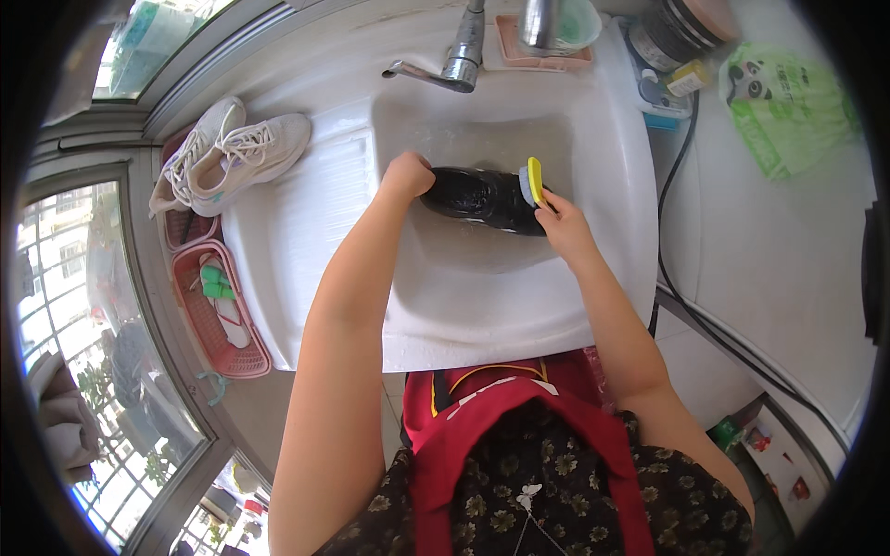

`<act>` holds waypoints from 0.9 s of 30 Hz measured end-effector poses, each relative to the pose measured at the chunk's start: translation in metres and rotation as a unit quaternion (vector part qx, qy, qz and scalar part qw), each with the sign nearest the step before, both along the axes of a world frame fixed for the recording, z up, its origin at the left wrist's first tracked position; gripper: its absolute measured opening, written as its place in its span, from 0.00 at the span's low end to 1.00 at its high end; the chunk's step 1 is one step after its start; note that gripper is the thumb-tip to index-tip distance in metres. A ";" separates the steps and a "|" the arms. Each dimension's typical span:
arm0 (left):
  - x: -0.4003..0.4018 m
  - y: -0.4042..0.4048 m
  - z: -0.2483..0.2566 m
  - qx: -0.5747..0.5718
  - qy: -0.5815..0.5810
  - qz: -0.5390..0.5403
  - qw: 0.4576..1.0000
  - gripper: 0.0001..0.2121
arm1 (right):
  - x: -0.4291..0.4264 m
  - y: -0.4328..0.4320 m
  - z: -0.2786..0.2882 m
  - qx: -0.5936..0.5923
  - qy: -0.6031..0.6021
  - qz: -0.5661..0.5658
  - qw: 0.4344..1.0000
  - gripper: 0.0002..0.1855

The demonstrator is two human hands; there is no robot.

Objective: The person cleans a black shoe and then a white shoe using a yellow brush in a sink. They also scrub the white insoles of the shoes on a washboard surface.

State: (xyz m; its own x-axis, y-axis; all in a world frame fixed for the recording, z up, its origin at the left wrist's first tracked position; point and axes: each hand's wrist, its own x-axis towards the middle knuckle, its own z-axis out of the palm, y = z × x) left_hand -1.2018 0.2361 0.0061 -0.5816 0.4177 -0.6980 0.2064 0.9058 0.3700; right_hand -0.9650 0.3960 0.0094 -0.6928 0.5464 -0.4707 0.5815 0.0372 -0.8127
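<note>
A black shoe [480, 198] lies across the water in the white sink basin [487, 299], its opening facing up. My left hand [410, 175] grips the shoe at its left end. In my right hand [564, 226] is a scrub brush [535, 182] with a yellow handle and pale bristles, which rest against the shoe's right end. The fingers of my right hand are partly hidden behind the handle.
Above the basin is a metal faucet [462, 66]. A pair of white sneakers [243, 153] sits at the ribbed drainboard's left edge, above a pink basket [222, 313]. Right of the sink are a black cable [671, 181], bottles and a green plastic bag [786, 111].
</note>
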 end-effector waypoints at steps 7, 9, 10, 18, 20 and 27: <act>0.056 -0.010 0.069 0.007 0.008 0.085 0.996 0.23 | 0.036 0.016 0.023 -0.087 -0.043 0.016 0.995 0.22; 0.067 -0.023 0.096 -0.002 -0.006 0.090 0.996 0.28 | 0.027 0.015 0.073 -0.242 -0.065 0.069 0.965 0.22; 0.077 -0.024 0.103 -0.026 0.056 0.088 0.994 0.30 | 0.025 0.007 0.084 -0.246 -0.055 0.068 0.965 0.22; 0.180 -0.026 0.107 0.018 0.231 0.083 0.969 0.35 | -0.007 -0.066 0.044 -0.026 -0.065 0.223 0.972 0.16; 0.209 -0.012 0.104 0.052 0.257 0.074 0.962 0.36 | -0.005 -0.062 -0.033 -0.019 -0.104 0.184 0.977 0.15; 0.180 -0.010 0.102 0.205 -0.097 0.274 0.935 0.44 | 0.002 -0.050 0.009 -0.572 0.039 -0.063 0.817 0.16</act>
State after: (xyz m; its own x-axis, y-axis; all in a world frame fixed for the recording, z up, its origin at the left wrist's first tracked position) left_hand -1.0217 0.2256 0.1086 -0.6664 0.3501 -0.6583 -0.3533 0.6292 0.6923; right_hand -0.9634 0.3460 0.0189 -0.7175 -0.1510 -0.6800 0.4662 -0.8294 -0.3078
